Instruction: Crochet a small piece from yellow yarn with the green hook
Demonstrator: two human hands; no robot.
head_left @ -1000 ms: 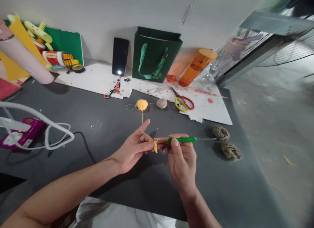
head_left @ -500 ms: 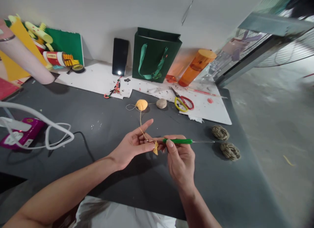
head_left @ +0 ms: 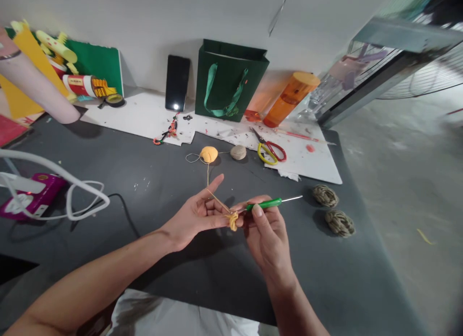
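Observation:
Between the fingertips of my left hand (head_left: 197,215) is a small yellow crochet piece (head_left: 233,222), with the index finger raised and a strand of yarn running over it. That strand leads back to a yellow yarn ball (head_left: 209,154) on the table. My right hand (head_left: 269,232) is closed around the green handle of a crochet hook (head_left: 265,204). The hook's working end meets the yarn at the top of the piece; its tip is too small to make out. Its other metal end points right and slightly up.
A beige yarn ball (head_left: 238,152) and scissors (head_left: 271,151) lie beyond my hands. Two grey-brown yarn bundles (head_left: 340,223) sit at right. A purple power strip (head_left: 34,196) with white cables is at left. A green bag (head_left: 231,80), phone (head_left: 177,82) and orange bottle (head_left: 291,99) stand behind.
The crochet hook has tilted, its right end rising, and its handle has shifted slightly left in the picture. The yellow piece has turned and moved a little right, and the yarn strand reaches further right.

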